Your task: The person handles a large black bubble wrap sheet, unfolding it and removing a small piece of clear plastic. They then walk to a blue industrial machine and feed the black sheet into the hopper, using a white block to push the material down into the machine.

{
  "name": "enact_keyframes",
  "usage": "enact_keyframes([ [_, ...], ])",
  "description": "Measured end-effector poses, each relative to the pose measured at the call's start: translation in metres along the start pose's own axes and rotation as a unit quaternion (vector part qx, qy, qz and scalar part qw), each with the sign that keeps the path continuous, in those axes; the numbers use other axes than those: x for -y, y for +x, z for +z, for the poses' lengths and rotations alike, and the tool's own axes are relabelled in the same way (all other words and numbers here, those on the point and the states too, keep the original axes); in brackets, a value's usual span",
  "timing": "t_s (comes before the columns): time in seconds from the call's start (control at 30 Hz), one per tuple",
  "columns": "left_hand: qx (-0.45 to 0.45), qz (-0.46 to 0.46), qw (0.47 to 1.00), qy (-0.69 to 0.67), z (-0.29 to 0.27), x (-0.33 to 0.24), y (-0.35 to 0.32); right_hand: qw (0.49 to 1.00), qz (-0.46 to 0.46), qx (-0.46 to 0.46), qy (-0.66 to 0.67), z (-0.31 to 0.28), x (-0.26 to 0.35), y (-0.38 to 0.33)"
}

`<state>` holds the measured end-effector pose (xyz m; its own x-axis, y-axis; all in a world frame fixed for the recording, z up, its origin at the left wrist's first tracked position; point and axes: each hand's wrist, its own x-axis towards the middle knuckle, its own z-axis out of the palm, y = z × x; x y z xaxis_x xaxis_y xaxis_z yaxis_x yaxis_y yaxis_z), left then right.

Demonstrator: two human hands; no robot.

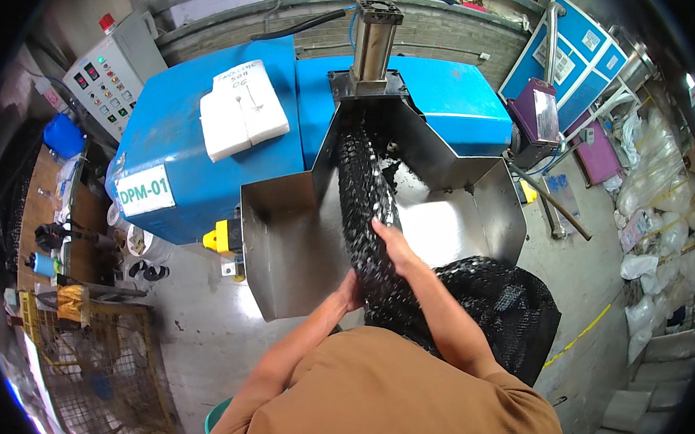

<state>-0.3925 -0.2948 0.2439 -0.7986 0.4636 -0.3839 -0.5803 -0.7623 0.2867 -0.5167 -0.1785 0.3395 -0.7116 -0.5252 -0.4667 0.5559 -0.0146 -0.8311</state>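
A long bundle of shiny black mesh-like sheeting (357,190), flecked with white, runs from my body up a steel feed hopper (278,245). Its upper end enters the dark opening below a metal cylinder (372,47). My right hand (392,245) is closed on the bundle's right side, partway along. Lower down, my left hand (348,291) holds the left side, with most of its fingers hidden behind the sheeting. More black sheeting (509,306) bulges out beside my right forearm, over the hopper's front edge. Dark scraps (394,172) lie on the steel near the opening.
The hopper joins a blue machine (206,180) with a white block (242,115) on top. A control cabinet (109,79) stands at far left, above a wooden bench (37,214). Yellow-black fittings (220,237) flank the hopper. Clear plastic bags (656,188) are heaped at right.
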Motion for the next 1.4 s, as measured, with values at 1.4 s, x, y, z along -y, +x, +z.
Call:
enact_keyframes([
  [1.4,0.123,0.092,0.988,-0.018,0.128,-0.068,0.032,0.97,-0.112,-0.074,-0.203,-0.17,0.128,0.022],
])
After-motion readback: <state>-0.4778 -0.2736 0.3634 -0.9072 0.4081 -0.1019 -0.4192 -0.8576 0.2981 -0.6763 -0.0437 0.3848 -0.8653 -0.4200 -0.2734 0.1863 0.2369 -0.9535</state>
